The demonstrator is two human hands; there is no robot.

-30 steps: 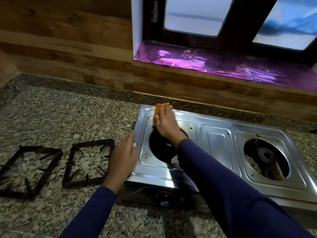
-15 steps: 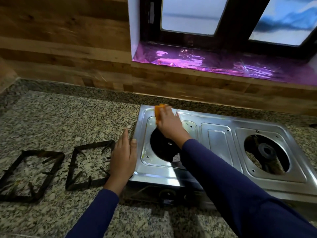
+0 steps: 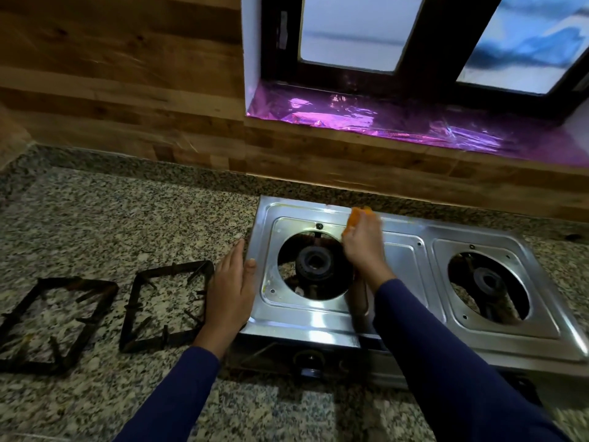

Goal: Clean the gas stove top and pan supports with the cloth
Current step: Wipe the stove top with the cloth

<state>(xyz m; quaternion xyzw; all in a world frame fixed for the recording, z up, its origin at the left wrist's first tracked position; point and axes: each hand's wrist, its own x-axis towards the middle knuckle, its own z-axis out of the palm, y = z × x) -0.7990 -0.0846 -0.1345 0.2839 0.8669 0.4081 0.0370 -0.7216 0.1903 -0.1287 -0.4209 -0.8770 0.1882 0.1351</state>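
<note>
Both pan supports (image 3: 173,270) lie left of stove top (image 3: 318,323), nearest my open left grip (image 3: 232,291); right grip (image 3: 363,247) clutches cloth (image 3: 358,218) at its rear.

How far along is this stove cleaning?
Done: the left pan support and right pan support are off, lying on the counter. In hand: the right hand presses the orange cloth along the back edge of the stove top while the left hand steadies its side. Left, probably: yellowish smears by the left burner opening, the area around the right burner, and both supports.
</note>
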